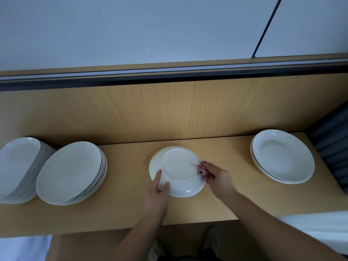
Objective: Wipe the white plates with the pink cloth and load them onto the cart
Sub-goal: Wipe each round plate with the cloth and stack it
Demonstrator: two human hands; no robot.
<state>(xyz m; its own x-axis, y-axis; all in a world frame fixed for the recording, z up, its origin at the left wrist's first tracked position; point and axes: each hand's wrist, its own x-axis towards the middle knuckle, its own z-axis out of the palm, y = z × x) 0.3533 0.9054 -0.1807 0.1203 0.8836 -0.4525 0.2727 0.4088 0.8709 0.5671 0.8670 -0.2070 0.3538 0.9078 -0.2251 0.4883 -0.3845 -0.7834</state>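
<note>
A white plate [177,171] lies on the wooden counter [231,200] in front of me. My left hand [159,193] grips its near left rim, thumb on top. My right hand [218,178] holds a bunched pink cloth [202,170] against the plate's right rim. Two stacks of white plates stand on the left: a tall one [17,166] at the frame's edge and a shorter one [71,172] beside it. A small stack of rimmed plates [282,157] sits at the right end.
A wooden back panel [169,110] rises behind the counter, topped by a dark ledge. White fabric [323,232] shows at the lower right and lower left. My shoes are visible below the counter's front edge. No cart is in view.
</note>
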